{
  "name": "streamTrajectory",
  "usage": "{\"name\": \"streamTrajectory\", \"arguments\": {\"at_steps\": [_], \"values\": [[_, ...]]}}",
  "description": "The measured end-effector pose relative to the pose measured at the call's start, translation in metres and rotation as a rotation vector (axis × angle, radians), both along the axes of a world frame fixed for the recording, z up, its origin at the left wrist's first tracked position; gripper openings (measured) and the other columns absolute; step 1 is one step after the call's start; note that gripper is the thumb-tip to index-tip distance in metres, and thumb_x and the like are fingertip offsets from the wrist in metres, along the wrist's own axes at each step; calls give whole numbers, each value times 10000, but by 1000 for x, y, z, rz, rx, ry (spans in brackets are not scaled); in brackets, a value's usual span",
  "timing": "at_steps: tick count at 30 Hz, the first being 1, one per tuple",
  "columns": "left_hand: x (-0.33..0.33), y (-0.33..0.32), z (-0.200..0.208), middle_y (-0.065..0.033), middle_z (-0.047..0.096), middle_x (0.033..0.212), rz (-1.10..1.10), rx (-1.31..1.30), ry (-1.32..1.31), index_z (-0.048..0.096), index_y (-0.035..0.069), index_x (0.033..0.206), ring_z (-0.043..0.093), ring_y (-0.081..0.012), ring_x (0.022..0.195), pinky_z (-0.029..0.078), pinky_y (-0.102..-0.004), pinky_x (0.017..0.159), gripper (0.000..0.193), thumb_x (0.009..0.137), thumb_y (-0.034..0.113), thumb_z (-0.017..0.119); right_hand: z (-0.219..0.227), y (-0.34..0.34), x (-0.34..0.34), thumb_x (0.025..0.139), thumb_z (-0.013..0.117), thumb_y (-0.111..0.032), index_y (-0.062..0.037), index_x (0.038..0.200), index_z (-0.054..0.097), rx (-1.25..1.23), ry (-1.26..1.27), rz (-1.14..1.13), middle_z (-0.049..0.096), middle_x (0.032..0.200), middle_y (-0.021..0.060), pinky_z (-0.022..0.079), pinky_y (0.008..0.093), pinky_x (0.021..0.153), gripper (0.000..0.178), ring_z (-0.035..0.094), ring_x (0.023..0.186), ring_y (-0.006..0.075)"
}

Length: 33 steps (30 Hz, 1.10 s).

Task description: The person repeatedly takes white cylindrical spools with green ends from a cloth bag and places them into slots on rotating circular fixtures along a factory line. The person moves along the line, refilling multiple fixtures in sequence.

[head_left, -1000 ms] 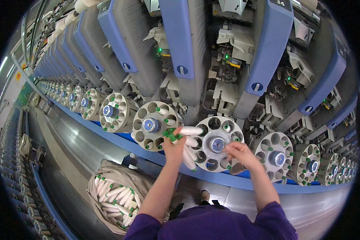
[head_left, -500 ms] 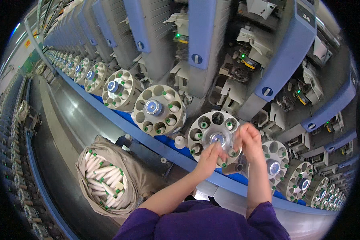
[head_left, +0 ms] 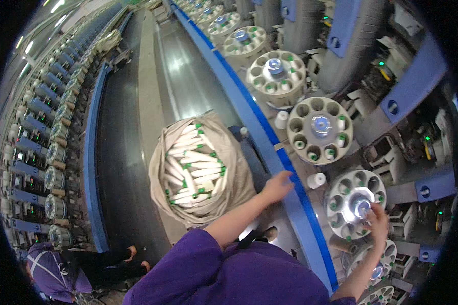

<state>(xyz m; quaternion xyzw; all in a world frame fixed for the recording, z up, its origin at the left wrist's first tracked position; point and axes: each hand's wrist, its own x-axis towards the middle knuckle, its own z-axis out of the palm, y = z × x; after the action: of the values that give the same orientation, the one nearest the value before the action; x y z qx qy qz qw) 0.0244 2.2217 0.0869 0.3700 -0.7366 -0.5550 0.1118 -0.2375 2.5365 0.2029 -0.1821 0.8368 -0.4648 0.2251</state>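
Observation:
My right hand (head_left: 377, 223) is at the edge of a round cream bobbin magazine (head_left: 336, 189), close to its shiny central hub (head_left: 362, 208). Its fingers are bent together; what they hold, if anything, is too small to make out. Several pockets of this magazine hold green-tipped bobbins. Over the blue rail (head_left: 303, 211) is my left hand (head_left: 279, 187), its fingers loosely stretched and slightly blurred, with nothing seen in them. To its left, a beige cloth sack (head_left: 239, 178) stands open, full of white yarn bobbins (head_left: 194, 156) with green tips.
A small white cone (head_left: 316, 180) sits between the rail and the magazines. More round magazines (head_left: 319, 108) line the machine along the right. A long dark aisle floor (head_left: 122, 127) runs ahead. At the lower left another person in purple (head_left: 53, 272) bends beside the opposite machine row.
The view has swung left, bringing the sack nearer the middle. My left hand has left the magazine and moved toward the sack; my right hand stays at the magazine.

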Motion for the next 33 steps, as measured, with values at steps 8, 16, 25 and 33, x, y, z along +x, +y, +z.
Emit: {"name": "streamTrajectory", "arguments": {"at_steps": [8, 16, 25, 33], "values": [[266, -152, -107, -256, 562, 1058, 914, -131, -826, 494, -24, 1116, 567, -379, 958, 454, -434, 851, 526, 674, 203, 667, 10, -139, 83, 889, 561, -144, -59, 1084, 586, -82, 48, -72, 631, 944, 46, 494, 242, 589, 215, 602, 722, 115], [286, -180, -121, -241, 603, 1022, 763, 277, -516, 558, -10, 1047, 581, -387, 930, 464, -399, 825, 474, 619, 182, 629, -106, -313, 289, 845, 587, -203, 0, 999, 617, 120, -86, 828, 651, 930, 142, 505, 333, 717, 257, 642, 816, 245], [204, -177, -117, -122, 597, 846, -231, -617, -541, 624, 81, 805, 575, -306, 858, 487, -431, 714, 139, 694, 144, 569, -187, -373, 344, 779, 599, -255, -16, 1166, 481, 527, -19, 785, 554, 1105, 212, 448, 428, 838, 470, 546, 998, 387], [217, -180, -116, -78, 582, 989, -401, -685, -698, 675, 118, 821, 518, -250, 989, 423, -468, 780, 177, 754, 178, 522, -191, -396, 352, 684, 665, -449, 15, 1194, 405, 729, -52, 695, 551, 1109, 255, 446, 450, 851, 737, 568, 1004, 365]]}}
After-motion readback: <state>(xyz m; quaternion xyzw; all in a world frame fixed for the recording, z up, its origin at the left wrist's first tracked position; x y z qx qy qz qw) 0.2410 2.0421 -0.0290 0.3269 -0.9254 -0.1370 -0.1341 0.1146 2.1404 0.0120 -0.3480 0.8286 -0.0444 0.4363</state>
